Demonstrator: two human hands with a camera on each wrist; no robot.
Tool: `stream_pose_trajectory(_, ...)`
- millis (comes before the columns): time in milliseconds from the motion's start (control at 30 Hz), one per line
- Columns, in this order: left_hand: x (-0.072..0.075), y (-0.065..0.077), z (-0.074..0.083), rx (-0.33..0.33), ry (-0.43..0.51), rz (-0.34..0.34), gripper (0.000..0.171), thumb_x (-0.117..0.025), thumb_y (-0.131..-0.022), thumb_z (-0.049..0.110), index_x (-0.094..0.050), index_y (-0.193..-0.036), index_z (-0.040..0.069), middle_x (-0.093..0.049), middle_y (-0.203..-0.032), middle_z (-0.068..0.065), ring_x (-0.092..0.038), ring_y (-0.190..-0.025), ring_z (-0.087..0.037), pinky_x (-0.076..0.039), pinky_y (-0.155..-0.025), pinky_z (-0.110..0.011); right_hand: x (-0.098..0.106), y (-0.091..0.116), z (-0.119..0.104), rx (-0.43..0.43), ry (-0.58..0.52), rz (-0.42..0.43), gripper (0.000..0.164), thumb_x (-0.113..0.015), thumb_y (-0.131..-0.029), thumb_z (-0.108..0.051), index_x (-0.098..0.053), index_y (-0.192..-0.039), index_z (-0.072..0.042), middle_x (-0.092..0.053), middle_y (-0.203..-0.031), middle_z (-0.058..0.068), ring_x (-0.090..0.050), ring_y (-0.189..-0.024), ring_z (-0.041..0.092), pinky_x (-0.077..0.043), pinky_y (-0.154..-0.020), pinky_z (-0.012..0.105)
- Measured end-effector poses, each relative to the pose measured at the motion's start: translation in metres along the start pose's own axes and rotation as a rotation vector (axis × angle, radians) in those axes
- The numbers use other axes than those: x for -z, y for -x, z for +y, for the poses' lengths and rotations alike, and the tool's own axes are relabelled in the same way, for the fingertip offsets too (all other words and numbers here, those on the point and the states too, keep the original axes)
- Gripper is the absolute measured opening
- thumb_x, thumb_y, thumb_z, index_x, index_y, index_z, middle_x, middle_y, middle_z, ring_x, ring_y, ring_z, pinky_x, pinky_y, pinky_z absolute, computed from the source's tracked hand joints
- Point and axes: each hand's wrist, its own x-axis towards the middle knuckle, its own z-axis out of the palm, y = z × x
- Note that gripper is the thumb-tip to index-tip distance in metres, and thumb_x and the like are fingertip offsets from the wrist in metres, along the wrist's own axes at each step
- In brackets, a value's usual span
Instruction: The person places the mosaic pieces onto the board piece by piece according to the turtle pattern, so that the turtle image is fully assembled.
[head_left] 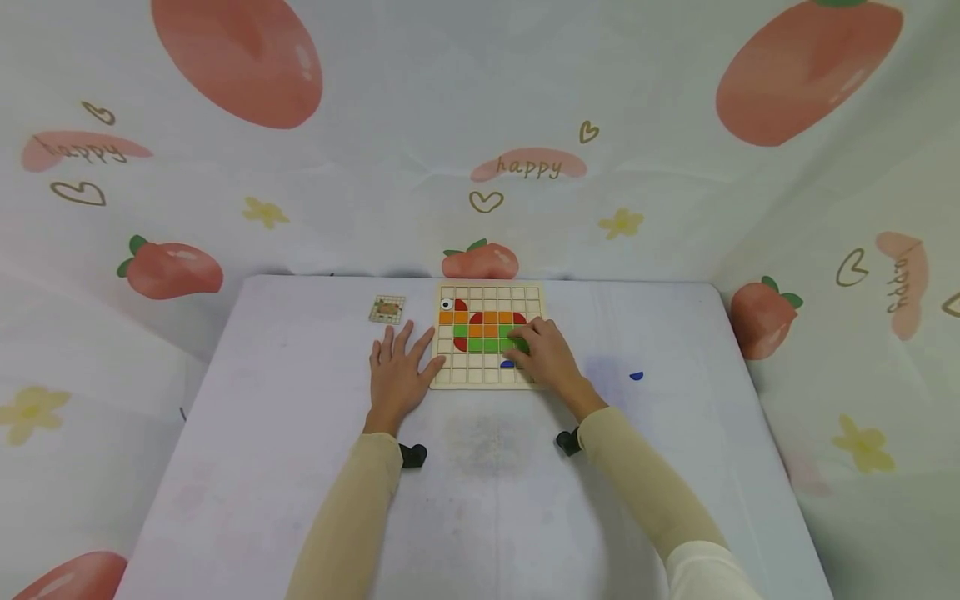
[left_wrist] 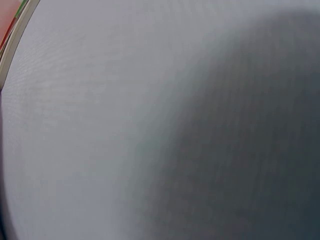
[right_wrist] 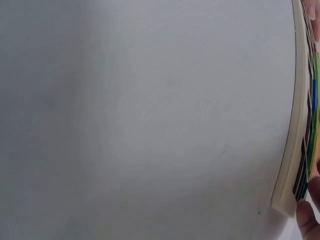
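A wooden grid board (head_left: 487, 383) lies on the table, with orange, green and red tiles forming a figure and a round eye tile (head_left: 447, 304) at its upper left. My left hand (head_left: 397, 379) lies spread at the board's left edge, its thumb touching the rim. Over the board's right side is my right hand (head_left: 551, 354), fingers bent down at the green tiles (head_left: 491, 345). Whether it pinches a tile is hidden. A blue half-round tile (head_left: 507, 364) sits on the grid below its thumb. In the right wrist view, a thumb (right_wrist: 306, 220) shows near the board's corner.
A small picture card (head_left: 387, 309) with a gridded pattern lies left of the board. Another blue half-round piece (head_left: 636, 376) rests on the white table (head_left: 480, 517) to the right. Patterned cloth (head_left: 390, 167) surrounds the table's back and sides.
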Motion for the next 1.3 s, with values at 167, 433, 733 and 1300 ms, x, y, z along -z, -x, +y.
stream_pose_trajectory(167,-0.001,0.001,0.000,-0.004,0.003,0.008,0.070,-0.035,-0.097,0.074,-0.027,-0.160,0.044,-0.015,-0.173,-0.003,0.000,-0.161,-0.037,-0.004,-0.128,-0.063,0.010,0.006,0.001,0.021,0.160,0.016,0.043,-0.066,-0.098,-0.042,-0.064,-0.132,-0.015,-0.058,-0.121,0.009,-0.054,-0.109,0.031,-0.048,-0.094,0.044)
stream_pose_trajectory(433,-0.003,0.001,-0.003,-0.001,0.004,0.019,0.070,-0.035,-0.097,0.075,-0.028,-0.160,0.044,-0.015,-0.173,-0.003,0.000,-0.161,-0.036,-0.004,-0.128,-0.062,0.024,0.019,0.011,-0.067,0.312,-0.032,0.066,-0.056,-0.100,-0.055,-0.044,-0.152,-0.017,-0.043,-0.156,0.014,-0.038,-0.146,0.037,-0.034,-0.120,0.058)
stream_pose_trajectory(733,-0.002,0.001,-0.003,-0.003,0.012,0.011,0.070,-0.034,-0.097,0.076,-0.027,-0.160,0.045,-0.014,-0.173,-0.003,0.001,-0.161,-0.036,-0.003,-0.128,-0.062,0.032,0.042,0.038,-0.193,0.294,-0.102,0.085,-0.047,-0.097,-0.065,-0.025,-0.162,-0.016,-0.016,-0.171,0.019,-0.010,-0.159,0.043,-0.007,-0.127,0.066)
stream_pose_trajectory(1300,0.000,0.001,-0.001,-0.013,0.018,0.005,0.069,-0.037,-0.098,0.073,-0.027,-0.160,0.044,-0.015,-0.173,-0.004,0.000,-0.161,-0.037,-0.003,-0.128,-0.063,0.063,0.091,0.103,-0.272,0.201,-0.101,0.086,-0.052,-0.098,-0.063,-0.026,-0.160,-0.010,-0.015,-0.168,0.028,-0.008,-0.155,0.053,-0.005,-0.123,0.072)
